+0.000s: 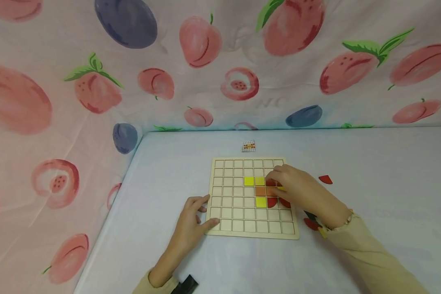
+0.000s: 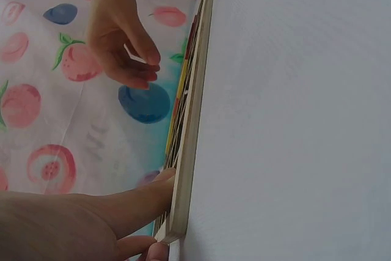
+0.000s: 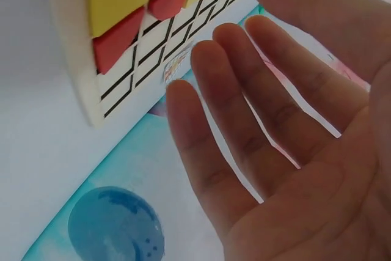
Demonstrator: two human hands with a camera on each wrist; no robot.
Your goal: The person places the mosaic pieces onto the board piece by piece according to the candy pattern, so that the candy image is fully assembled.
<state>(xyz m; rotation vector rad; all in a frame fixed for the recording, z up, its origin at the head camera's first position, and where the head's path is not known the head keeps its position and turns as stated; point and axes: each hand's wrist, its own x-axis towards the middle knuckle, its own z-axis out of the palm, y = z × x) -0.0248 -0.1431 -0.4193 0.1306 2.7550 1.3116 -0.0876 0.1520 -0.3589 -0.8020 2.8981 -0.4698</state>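
Observation:
A square wooden grid board (image 1: 233, 224) lies flat on the white table. Yellow squares (image 1: 249, 181), orange squares (image 1: 260, 191) and red rounded-corner pieces (image 1: 272, 202) fill several cells right of its middle. At the board's near left corner, my left hand (image 1: 187, 222) rests its thumb on the top face and its other fingers along the side edge. My right hand (image 1: 295, 183) is over the board's right part, hiding some pieces. Its palm and outstretched fingers (image 3: 214, 65) show bare in the right wrist view, with nothing held between them and the thumb.
Behind the board lies a small printed pattern card (image 1: 248, 146). To the right are a loose red piece (image 1: 325, 179) and, partly under the right forearm, another red piece (image 1: 310, 223) beside dark and yellow ones. Fruit-patterned cloth (image 1: 202, 94) walls the back and left.

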